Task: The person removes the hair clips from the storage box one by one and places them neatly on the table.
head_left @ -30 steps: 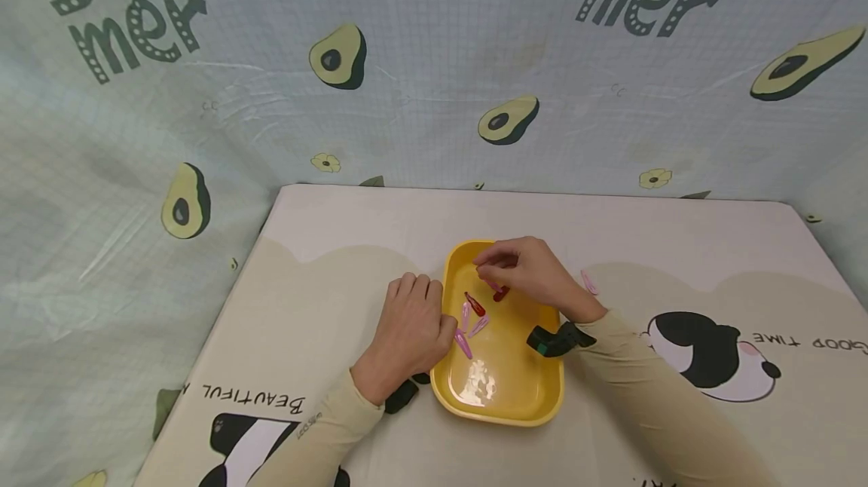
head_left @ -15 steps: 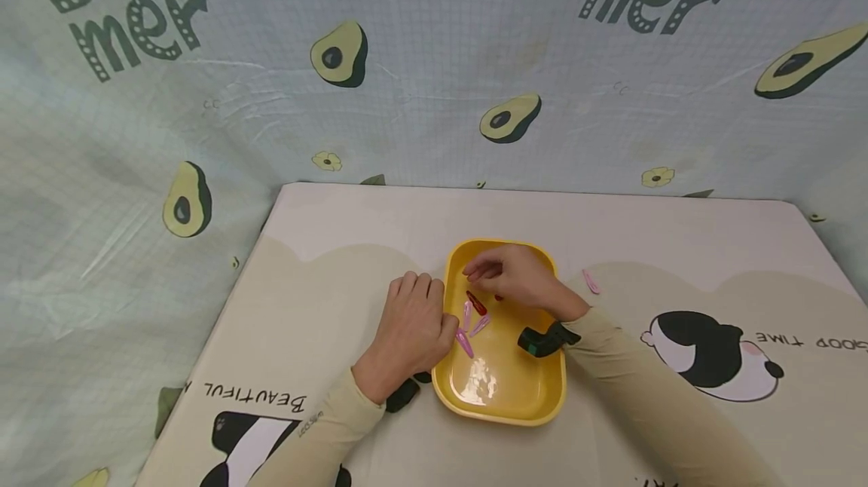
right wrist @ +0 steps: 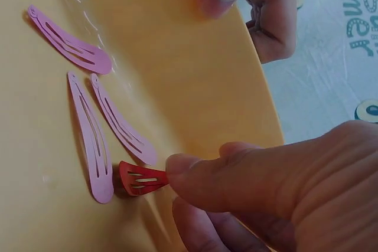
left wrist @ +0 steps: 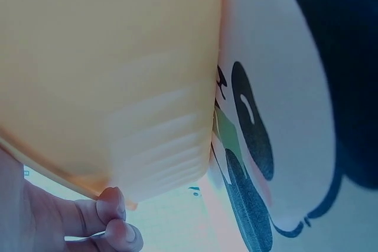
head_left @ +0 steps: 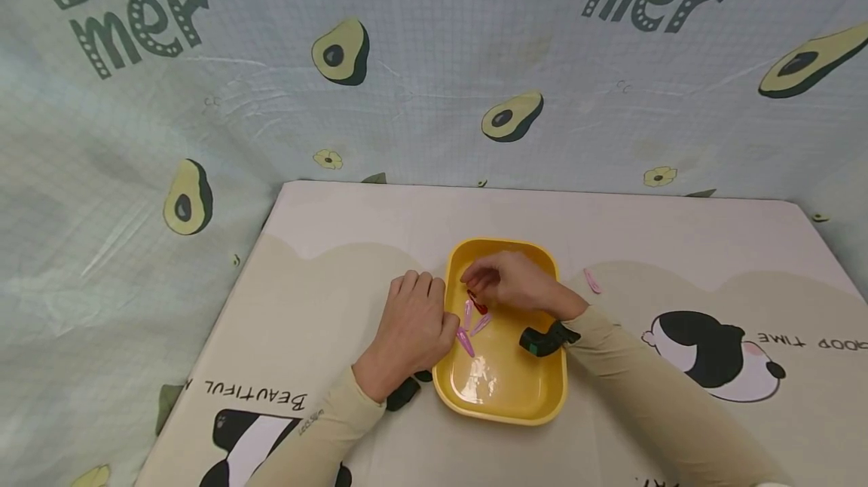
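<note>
A yellow plastic tray (head_left: 502,396) stands on the table. My left hand (head_left: 414,325) grips its left rim, thumb over the inner side and fingers outside; in the left wrist view, fingertips (left wrist: 121,237) curl at the rim. My right hand (head_left: 515,281) is inside the tray and pinches the narrow end of a red snap hair clip (right wrist: 140,178) between thumb and fingers. Beside it lie two light pink hair clips (right wrist: 90,140) and a brighter pink hair clip (right wrist: 71,42). The right hand hides part of the tray floor.
Another pink hair clip (head_left: 592,281) lies on the table, right of the tray. The printed tablecloth (head_left: 339,223) runs back to a hanging avocado-print sheet (head_left: 420,95). Dark wrist cameras sit near both wrists, the right one (head_left: 548,340) above the tray.
My right hand has come down and left inside the tray onto the red hair clip and now pinches it. A second red clip, visible earlier, is now hidden. My left hand stays on the rim.
</note>
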Tool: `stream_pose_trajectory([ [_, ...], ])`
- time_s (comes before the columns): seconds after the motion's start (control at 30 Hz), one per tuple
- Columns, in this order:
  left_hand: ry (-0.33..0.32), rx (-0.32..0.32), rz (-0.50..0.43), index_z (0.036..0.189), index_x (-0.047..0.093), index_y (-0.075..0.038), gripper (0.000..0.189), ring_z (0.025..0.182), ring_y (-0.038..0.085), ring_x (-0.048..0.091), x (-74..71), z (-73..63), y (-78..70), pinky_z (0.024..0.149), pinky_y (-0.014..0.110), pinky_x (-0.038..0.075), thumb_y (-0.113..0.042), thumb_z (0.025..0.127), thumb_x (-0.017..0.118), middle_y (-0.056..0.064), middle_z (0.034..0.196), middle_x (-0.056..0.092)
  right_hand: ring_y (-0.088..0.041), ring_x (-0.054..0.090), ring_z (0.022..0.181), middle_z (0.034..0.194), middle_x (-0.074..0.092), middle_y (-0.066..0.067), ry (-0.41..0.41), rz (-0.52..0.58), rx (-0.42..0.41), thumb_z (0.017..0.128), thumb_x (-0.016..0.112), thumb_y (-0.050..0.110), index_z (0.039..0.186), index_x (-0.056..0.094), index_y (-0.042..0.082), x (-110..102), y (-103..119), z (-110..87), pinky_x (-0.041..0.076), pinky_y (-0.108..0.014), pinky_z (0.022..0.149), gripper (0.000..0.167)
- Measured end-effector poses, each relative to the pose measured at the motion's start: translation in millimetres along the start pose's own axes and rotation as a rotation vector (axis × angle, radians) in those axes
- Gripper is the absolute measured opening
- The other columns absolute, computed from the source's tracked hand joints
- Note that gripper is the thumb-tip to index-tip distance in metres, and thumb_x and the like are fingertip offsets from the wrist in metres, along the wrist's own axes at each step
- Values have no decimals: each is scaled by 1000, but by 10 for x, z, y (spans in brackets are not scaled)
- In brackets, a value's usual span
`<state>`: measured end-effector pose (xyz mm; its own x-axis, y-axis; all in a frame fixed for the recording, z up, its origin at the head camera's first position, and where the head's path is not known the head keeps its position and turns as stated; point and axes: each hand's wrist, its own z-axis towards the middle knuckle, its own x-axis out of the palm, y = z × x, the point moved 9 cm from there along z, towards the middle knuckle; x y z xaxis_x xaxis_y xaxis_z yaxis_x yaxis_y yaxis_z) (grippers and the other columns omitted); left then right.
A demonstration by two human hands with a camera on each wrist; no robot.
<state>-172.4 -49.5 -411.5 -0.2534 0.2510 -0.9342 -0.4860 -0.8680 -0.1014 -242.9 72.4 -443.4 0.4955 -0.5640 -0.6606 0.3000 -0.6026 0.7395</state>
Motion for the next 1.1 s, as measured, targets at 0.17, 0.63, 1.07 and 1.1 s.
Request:
stream_pose_trajectory([
  [0.17, 9, -4, -5, 81, 52, -9, 17, 81, 24, 42, 3, 2, 3, 81, 38, 36, -22, 88, 61, 4, 77, 48, -9, 68, 86, 99, 76, -4, 28, -24, -6, 86, 71, -1, 112, 75, 6, 29, -21, 17, 59, -25, 83, 27],
  [0.63, -16, 8, 2, 80, 51, -10, 18, 79, 24, 42, -13, -5, -7, 79, 38, 36, -22, 88, 62, 4, 76, 47, -11, 64, 87, 99, 74, -4, 69, -25, 0, 81, 82, 4, 113, 73, 6, 88, -54, 32, 56, -24, 81, 33],
  [1.07, 5, 2, 3, 80, 51, -10, 17, 80, 23, 42, 9, -2, 0, 80, 37, 35, -21, 88, 61, 4, 77, 47, -9, 63, 84, 95, 73, -3, 102, -77, -54, 84, 78, 1, 113, 73, 7, 120, 2, 28, 55, -20, 79, 31],
  [1.1, 5, 2, 3, 80, 51, -10, 17, 80, 23, 41, 8, -1, 0, 80, 37, 35, -21, 87, 61, 4, 76, 47, -9, 62, 84, 95, 73, -2, 103, -82, -56, 84, 78, 1, 113, 74, 7, 121, 4, 27, 54, -20, 79, 30],
])
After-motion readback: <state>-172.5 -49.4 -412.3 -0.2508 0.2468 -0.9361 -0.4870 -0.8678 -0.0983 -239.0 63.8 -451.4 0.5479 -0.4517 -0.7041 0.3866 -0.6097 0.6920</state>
